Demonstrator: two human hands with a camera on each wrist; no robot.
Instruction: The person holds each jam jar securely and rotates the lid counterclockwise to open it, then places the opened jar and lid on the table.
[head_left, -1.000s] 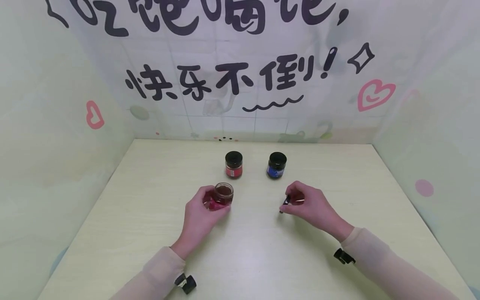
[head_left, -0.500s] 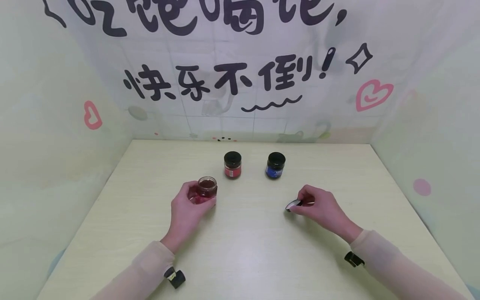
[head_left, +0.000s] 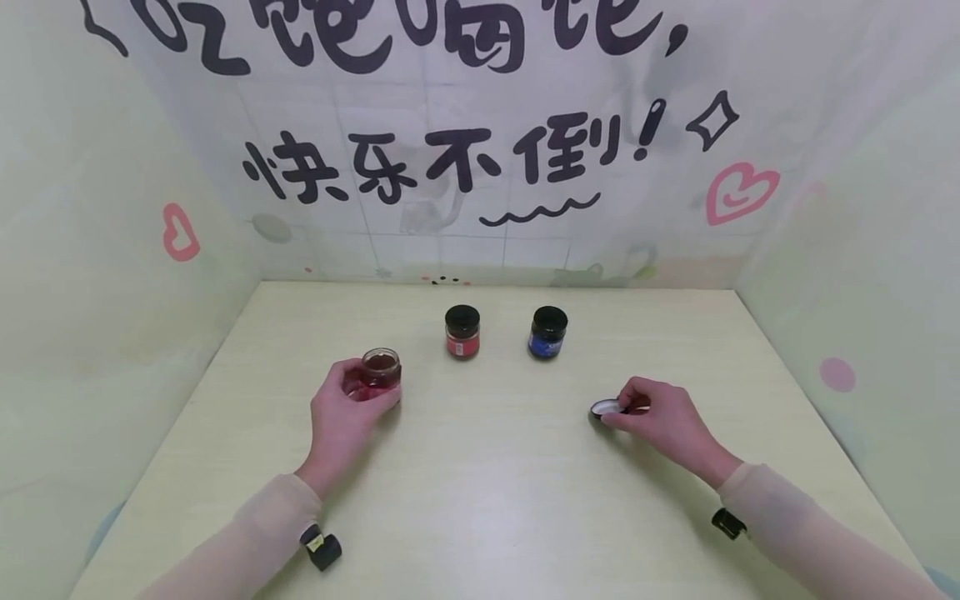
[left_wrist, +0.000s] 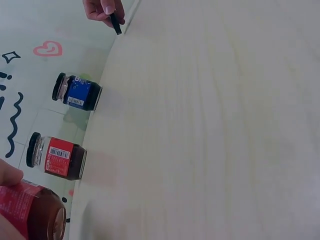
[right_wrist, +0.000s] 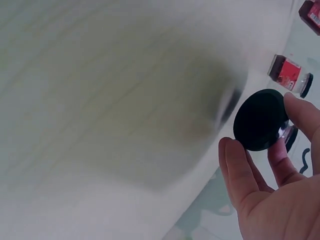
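My left hand (head_left: 347, 417) grips a lidless glass jar (head_left: 381, 372) with a red label and dark contents, mouth upward, at the left of the table. In the left wrist view that jar (left_wrist: 46, 215) shows its base, a little off the tabletop. At the right, my right hand (head_left: 663, 417) pinches a black lid (head_left: 606, 408) by its rim, with the pale inner side facing up. From the right wrist the lid's black top (right_wrist: 260, 120) is visible, held between thumb and fingers just above the table.
Two capped jars stand toward the back: a red-labelled jar (head_left: 462, 333) and, right of it, a blue-labelled jar (head_left: 547, 333). Printed sheets wall the pale wooden table (head_left: 480, 500) at the back and both sides.
My left hand has carried the open jar to the left and slightly back. My right hand has moved right, tilting the lid so its inner side turns upward.
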